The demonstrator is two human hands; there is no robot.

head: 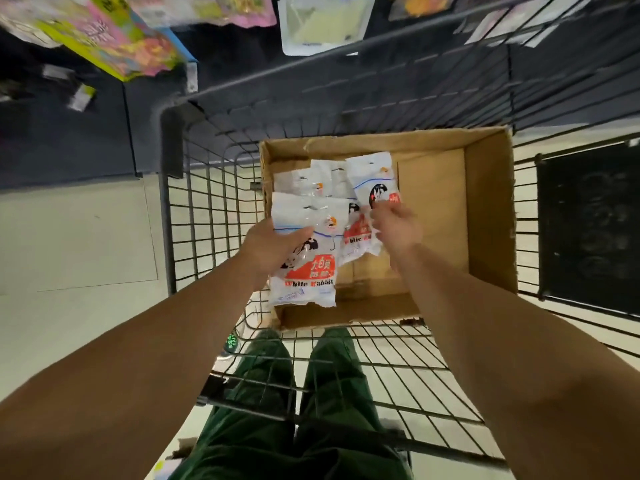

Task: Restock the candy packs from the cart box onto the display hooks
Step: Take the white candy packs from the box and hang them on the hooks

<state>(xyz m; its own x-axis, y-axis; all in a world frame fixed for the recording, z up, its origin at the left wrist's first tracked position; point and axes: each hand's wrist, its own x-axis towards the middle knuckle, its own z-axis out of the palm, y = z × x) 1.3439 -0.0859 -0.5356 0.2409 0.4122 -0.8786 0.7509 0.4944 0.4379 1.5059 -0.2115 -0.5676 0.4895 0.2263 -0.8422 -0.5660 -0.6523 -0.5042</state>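
An open cardboard box [485, 209] sits inside the wire cart [207, 209]. My left hand [273, 247] grips a white candy pack [306, 258] with red and blue print, held above the box's near left corner. My right hand [394, 226] pinches the lower edge of a second white candy pack [372, 181] over the box. Two more white packs [322, 181] lie or hang behind these, overlapping; who holds them is unclear. Most of the box floor on the right is bare cardboard.
Colourful candy bags [114, 39] and a white pouch [322, 26] hang on the dark display at the top. A dark panel [588, 230] stands to the right of the cart. My green trousers [294, 410] show below through the cart's wires.
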